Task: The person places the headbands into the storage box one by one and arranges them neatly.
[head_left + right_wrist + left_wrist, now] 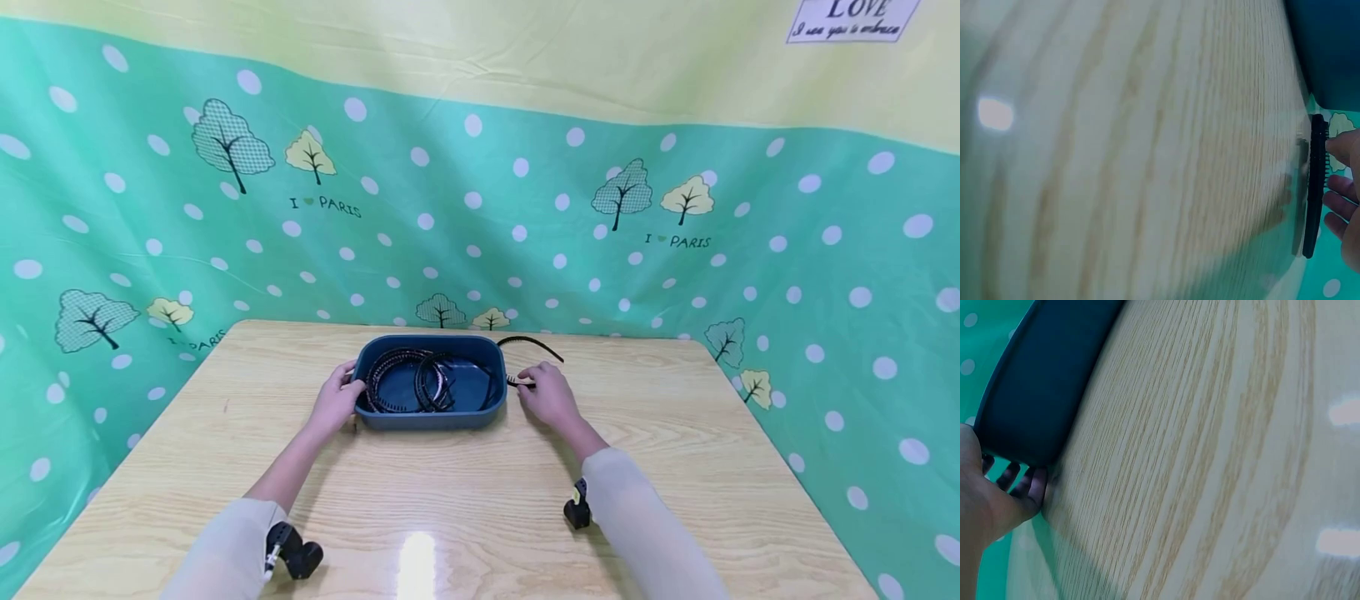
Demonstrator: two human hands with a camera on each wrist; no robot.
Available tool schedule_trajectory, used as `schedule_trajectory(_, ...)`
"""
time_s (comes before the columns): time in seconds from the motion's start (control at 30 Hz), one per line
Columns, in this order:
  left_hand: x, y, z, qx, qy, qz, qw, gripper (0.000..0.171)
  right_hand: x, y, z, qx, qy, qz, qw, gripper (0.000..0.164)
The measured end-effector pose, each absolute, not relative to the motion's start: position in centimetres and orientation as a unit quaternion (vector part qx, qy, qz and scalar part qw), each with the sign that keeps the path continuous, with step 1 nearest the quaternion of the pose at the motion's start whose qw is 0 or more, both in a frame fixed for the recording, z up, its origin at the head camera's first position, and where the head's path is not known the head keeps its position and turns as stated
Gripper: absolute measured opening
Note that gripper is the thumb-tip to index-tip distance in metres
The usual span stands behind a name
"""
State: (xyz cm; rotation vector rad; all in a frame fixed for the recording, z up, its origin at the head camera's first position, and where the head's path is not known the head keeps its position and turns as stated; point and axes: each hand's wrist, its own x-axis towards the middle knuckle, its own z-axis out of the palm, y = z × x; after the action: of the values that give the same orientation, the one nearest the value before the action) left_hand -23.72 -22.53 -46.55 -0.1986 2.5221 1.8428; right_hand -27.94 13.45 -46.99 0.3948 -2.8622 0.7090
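A dark blue rectangular bin stands toward the back of the table, with several black headbands lying in it. My left hand grips the bin's left end, thumb at the rim and fingers low against the outer wall. In the left wrist view these fingers curl at the bin's bottom corner. Just right of the bin lies a black toothed headband, its far arm curving out behind my right hand. That hand pinches its near end. The right wrist view shows the toothed strip at the fingertips.
The wooden table stretches in front of the bin, with a bright light reflection near its front edge. A green dotted cloth hangs along the back and both sides. A small black camera sits at the right wrist.
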Motion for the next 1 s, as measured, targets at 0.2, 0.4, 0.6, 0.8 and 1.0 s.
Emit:
schedule_trajectory(0.2,-23.82,-22.57,-46.66,-0.063,0.804,0.591,0.007,0.052,-28.08,13.08,-47.22,0.123,-0.962,0.238,0.062,0.026)
schedule_trajectory(0.4,-23.78,-22.49,-46.65,-0.065,0.801,0.595,0.008,0.052,-28.11,12.95,-47.48,0.131,-0.969,0.197,0.07,0.024)
schedule_trajectory(0.6,-23.81,-22.5,-46.58,-0.065,0.803,0.592,0.006,0.052,-28.21,13.02,-47.55,0.141,-0.974,0.154,0.09,0.02)
schedule_trajectory(0.8,-23.86,-22.54,-46.6,-0.065,0.807,0.588,0.004,0.052,-28.25,13.15,-47.63,0.152,-0.974,0.14,0.092,0.018)
schedule_trajectory(1.0,-23.91,-22.6,-46.75,-0.065,0.805,0.589,0.004,0.052,-28.03,13.4,-47.59,0.163,-0.97,0.156,0.086,0.017)
